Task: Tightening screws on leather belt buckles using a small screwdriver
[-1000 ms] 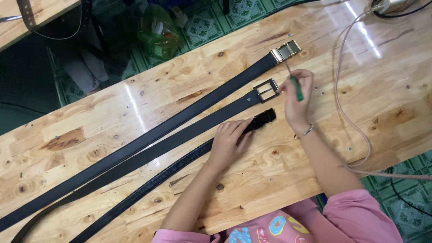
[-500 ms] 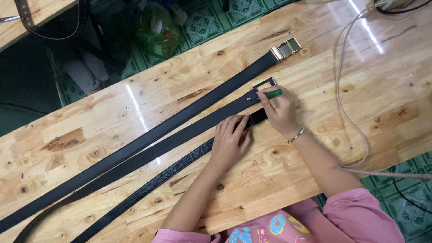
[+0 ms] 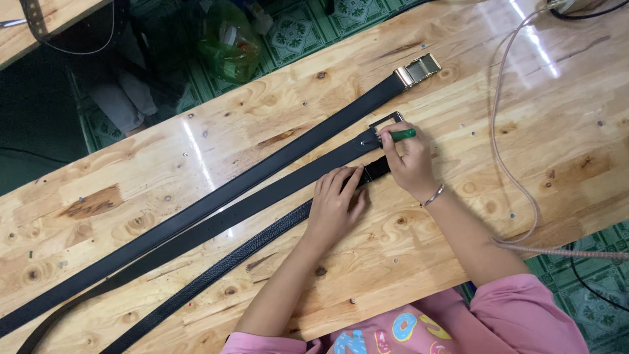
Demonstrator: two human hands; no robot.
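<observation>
Right hand: the right hand (image 3: 409, 164) is closed around a green-handled tool (image 3: 401, 135), whose tip is pointed left at the buckle end of the middle belt.
Left hand: the left hand (image 3: 333, 206) is laid flat, fingers spread open, and pressed down on the near belt (image 3: 216, 272) beside its dark end piece; nothing is gripped.
Middle belt: a black strap (image 3: 262, 196) is stretched diagonally across the bench, its dark rectangular buckle (image 3: 386, 121) lying just beyond the tool.
Near belt: a textured black strap, laid parallel on the near side, is run from the left hand down to the near left edge.
Far belt: a third black belt (image 3: 229, 190) is laid on the far side, touching the middle one along part of its length and ended in a gold-coloured clasp (image 3: 419, 69) at far right.
Bench: a pale knotty wooden bench (image 3: 131, 170) is seen under all three.
Cable: a pinkish cable (image 3: 504, 170) is looped over the bench at right.
Floor: green patterned tiles (image 3: 295, 26) are visible beyond the far edge.
</observation>
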